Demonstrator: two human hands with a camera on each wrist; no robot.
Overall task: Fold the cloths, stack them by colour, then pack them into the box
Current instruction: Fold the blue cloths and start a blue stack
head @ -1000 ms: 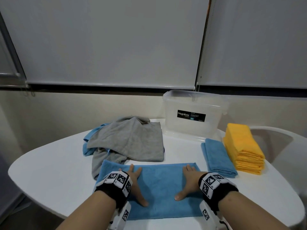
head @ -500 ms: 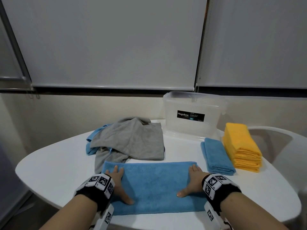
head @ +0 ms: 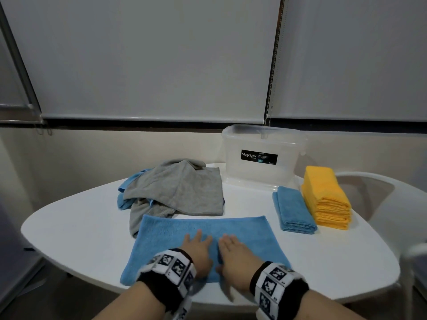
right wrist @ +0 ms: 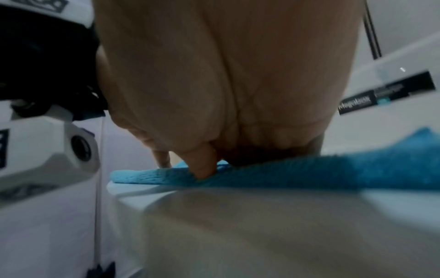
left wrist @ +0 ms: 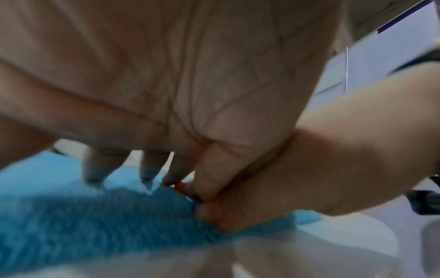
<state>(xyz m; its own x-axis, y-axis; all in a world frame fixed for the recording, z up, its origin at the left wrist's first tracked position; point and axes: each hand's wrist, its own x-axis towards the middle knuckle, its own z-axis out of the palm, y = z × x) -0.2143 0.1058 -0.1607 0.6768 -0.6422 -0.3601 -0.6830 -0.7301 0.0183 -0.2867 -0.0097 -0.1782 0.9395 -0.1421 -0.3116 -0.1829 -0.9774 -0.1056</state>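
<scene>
A blue cloth (head: pixel 175 236), folded into a long strip, lies flat at the table's near edge. Both hands press on its middle, side by side. My left hand (head: pixel 198 250) lies flat with straight fingers. My right hand (head: pixel 233 252) lies flat beside it and touches it. The left wrist view shows straight fingers (left wrist: pixel 147 169) on the blue cloth (left wrist: pixel 71 216). In the right wrist view the thumb (right wrist: pixel 204 165) presses the blue cloth (right wrist: pixel 309 173). A folded blue cloth (head: pixel 293 211) and a stack of folded yellow cloths (head: pixel 325 197) sit at the right. The clear plastic box (head: pixel 261 155) stands at the back.
A loose heap of grey cloths (head: pixel 175 192) with a blue one (head: pixel 124 192) under it lies behind the strip at the left. The white table (head: pixel 76 229) is rounded. A white chair (head: pixel 381 204) stands beyond the right edge.
Both hands slid inward from the ends of the blue strip to its middle and now touch each other. The cloth itself stays flat in place.
</scene>
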